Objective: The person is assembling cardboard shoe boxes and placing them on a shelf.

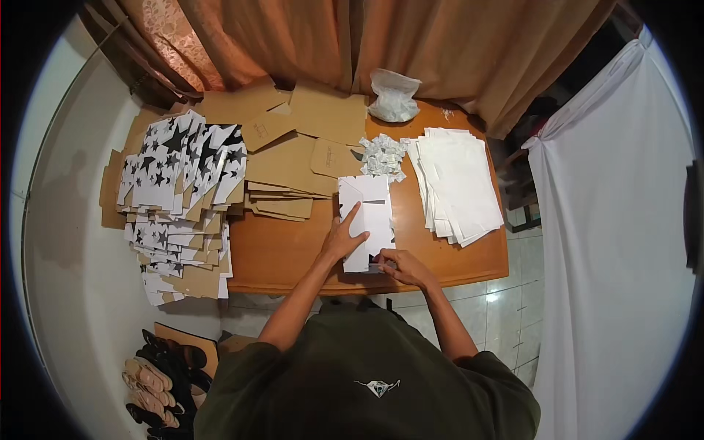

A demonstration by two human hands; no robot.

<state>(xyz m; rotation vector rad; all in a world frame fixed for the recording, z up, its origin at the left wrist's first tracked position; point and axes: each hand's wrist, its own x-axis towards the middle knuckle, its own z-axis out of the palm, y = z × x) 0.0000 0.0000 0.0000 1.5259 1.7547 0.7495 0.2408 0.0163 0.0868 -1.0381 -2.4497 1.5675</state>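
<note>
On the near middle of the wooden counter (293,257) lies a white flat paper piece (367,220), its long axis running away from the person. The left hand (345,238) rests flat on its left half, fingers spread, the forefinger pointing up along that axis. The right hand (402,265) sits at the near right corner, fingers pressed together and pinching that edge; of the two, it is nearer the person. Left of the paper lies a heap of star-printed card (180,191), with brown card blanks (293,161) beyond. To the right is a stack of white sheets (458,183), with small folded packets (383,155) and a plastic bag (394,95) farther back. Orange curtains (367,37) hang behind, a white cloth (609,220) at right, and sandals (158,381) lie on the floor.
</note>
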